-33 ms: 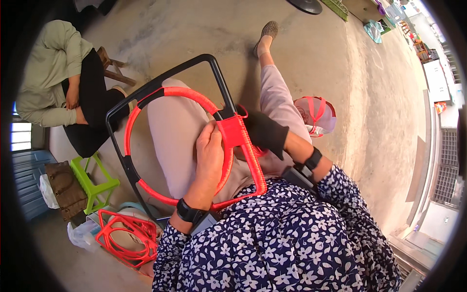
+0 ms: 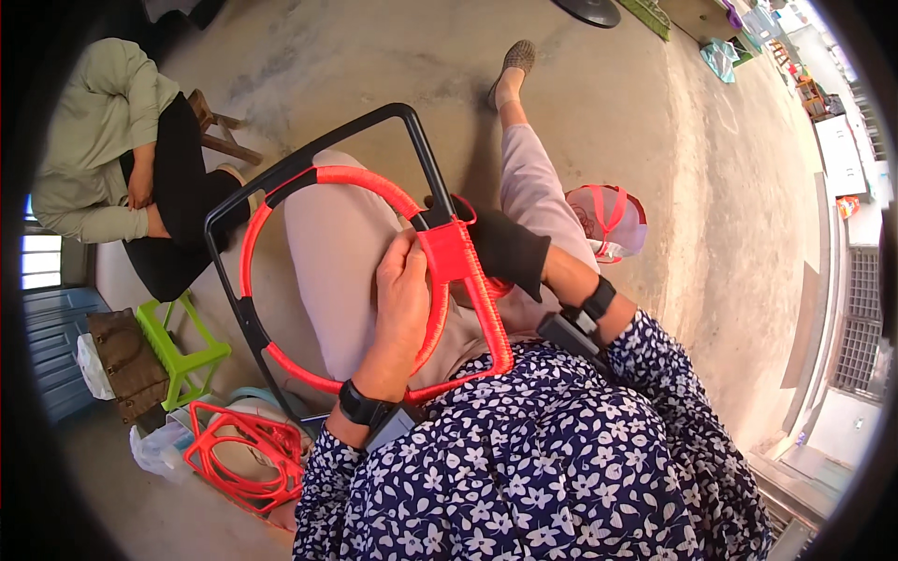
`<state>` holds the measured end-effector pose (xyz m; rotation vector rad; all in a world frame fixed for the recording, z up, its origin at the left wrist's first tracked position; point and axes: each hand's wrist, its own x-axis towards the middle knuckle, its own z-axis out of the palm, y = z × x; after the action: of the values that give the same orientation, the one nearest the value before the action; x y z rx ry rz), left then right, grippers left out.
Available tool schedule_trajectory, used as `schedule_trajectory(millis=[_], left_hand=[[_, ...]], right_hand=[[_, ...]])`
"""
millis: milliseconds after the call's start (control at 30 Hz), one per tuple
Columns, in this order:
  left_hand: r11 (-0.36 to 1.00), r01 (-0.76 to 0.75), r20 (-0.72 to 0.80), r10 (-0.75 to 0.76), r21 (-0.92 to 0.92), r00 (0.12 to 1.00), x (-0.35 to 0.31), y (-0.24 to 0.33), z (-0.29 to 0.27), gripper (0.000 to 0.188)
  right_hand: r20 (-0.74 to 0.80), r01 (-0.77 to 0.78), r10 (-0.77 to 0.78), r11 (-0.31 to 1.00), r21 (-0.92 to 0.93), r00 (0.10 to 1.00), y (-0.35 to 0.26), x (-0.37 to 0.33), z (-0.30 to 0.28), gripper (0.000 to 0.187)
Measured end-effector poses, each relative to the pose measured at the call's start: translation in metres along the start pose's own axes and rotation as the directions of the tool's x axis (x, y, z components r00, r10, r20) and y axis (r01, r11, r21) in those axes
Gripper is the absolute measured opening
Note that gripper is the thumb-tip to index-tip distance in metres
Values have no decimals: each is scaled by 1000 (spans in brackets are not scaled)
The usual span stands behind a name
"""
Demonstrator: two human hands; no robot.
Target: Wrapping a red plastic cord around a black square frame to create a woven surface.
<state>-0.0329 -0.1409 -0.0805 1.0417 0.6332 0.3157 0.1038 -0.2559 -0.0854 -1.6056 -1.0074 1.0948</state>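
Observation:
A black rectangular metal frame (image 2: 313, 147) with a ring inside it rests tilted over my lap. Red cord wrapping (image 2: 246, 252) covers most of the ring and part of the frame's right side, while short black stretches stay bare. My left hand (image 2: 402, 299) is bare and closed around the ring's right part, thumb up beside a broad red wrapped patch (image 2: 446, 251). Just beyond that patch is my right hand (image 2: 510, 248), in a black glove, closed at a loop of red cord (image 2: 468, 210). The frame hides some of its fingertips. More red shows below the glove.
Red wrapped frames (image 2: 248, 453) lie at lower left, near a green stool (image 2: 182, 351) and a brown bag (image 2: 128, 360). Another person (image 2: 112, 150) sits at the left with folded arms. A white and red bag (image 2: 613, 220) stands beyond my right leg.
My gloved right hand and its wrist have shifted slightly, with the glove a little further left and lower. The frame and my left hand stay nearly where they were.

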Motion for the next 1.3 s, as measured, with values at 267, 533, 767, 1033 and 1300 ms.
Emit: schedule_trajectory(millis=[267,533,767,1033,1300], left_hand=[[575,-395,-87,635,717,767,-8,13,6,24],[12,-676,338,860,736,383,-19,25,5,26],[772,-489,-141,582,407,801,-10,17,8,27],[889,-375,-195,430,262,882,-1,12,-1,20],[976,-195,-127,206,93,970,-3,19,12,18]], right_hand=[[-319,226,-72,849,477,945,2,7,-1,65],[-121,269,-502,632,-727,856,-79,-2,19,43],[-559,265,-439,892,-366,704,-64,-29,-30,33],[-943,-142,93,989,49,319,95,-145,-157,20],[-696,422,333,605,675,636,118,-208,-169,47]])
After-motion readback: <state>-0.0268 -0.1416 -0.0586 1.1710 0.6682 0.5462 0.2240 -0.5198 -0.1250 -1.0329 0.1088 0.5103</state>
